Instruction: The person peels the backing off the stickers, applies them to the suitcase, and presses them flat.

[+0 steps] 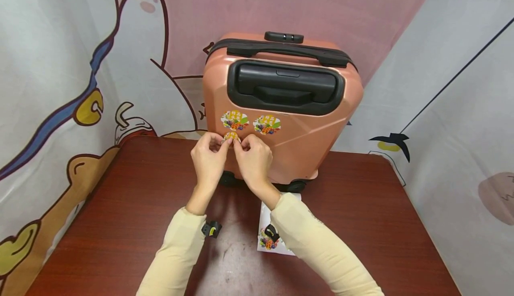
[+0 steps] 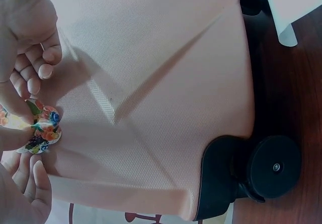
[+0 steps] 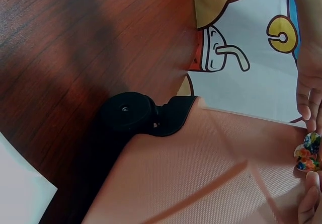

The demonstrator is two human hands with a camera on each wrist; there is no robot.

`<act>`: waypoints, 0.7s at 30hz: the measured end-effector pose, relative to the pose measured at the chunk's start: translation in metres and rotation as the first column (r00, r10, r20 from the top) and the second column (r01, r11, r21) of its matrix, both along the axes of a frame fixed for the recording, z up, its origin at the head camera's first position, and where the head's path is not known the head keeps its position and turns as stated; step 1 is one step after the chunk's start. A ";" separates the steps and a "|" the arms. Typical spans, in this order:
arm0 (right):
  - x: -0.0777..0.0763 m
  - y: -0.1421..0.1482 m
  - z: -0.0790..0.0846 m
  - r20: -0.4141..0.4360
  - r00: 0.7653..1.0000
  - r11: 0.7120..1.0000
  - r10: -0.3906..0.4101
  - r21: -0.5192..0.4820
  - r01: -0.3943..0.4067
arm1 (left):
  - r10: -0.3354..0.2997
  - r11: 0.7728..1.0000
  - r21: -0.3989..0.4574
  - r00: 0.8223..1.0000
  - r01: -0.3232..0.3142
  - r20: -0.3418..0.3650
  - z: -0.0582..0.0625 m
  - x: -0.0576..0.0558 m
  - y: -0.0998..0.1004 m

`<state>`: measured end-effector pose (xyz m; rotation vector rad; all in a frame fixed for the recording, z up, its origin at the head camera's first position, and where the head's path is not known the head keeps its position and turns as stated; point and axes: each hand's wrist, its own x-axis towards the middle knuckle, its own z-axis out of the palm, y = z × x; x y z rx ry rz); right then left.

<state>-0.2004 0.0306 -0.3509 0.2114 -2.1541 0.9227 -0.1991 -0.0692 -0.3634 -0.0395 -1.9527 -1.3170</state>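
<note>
A fruit-print sticker with a yellow top is between both hands, against the lower left front of an upright salmon-pink suitcase. My left hand pinches its left edge between thumb and index finger; my right hand pinches the right edge the same way. Printed fruit on this sticker shows between the thumbs in the left wrist view. Whether its back touches the shell is hidden. Just above are two similar stickers, one on the left and one on the right, both flat on the suitcase.
The suitcase stands on black wheels on a dark red table, close to a cartoon-printed cloth. A white sticker sheet lies partly under the right forearm. Black straps circle both wrists.
</note>
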 end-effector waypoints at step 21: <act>-0.001 0.008 -0.003 -0.032 0.999 1.000 0.012 0.008 -0.012 | 0.012 1.000 -0.001 1.000 -0.012 -0.013 0.000 0.000 -0.004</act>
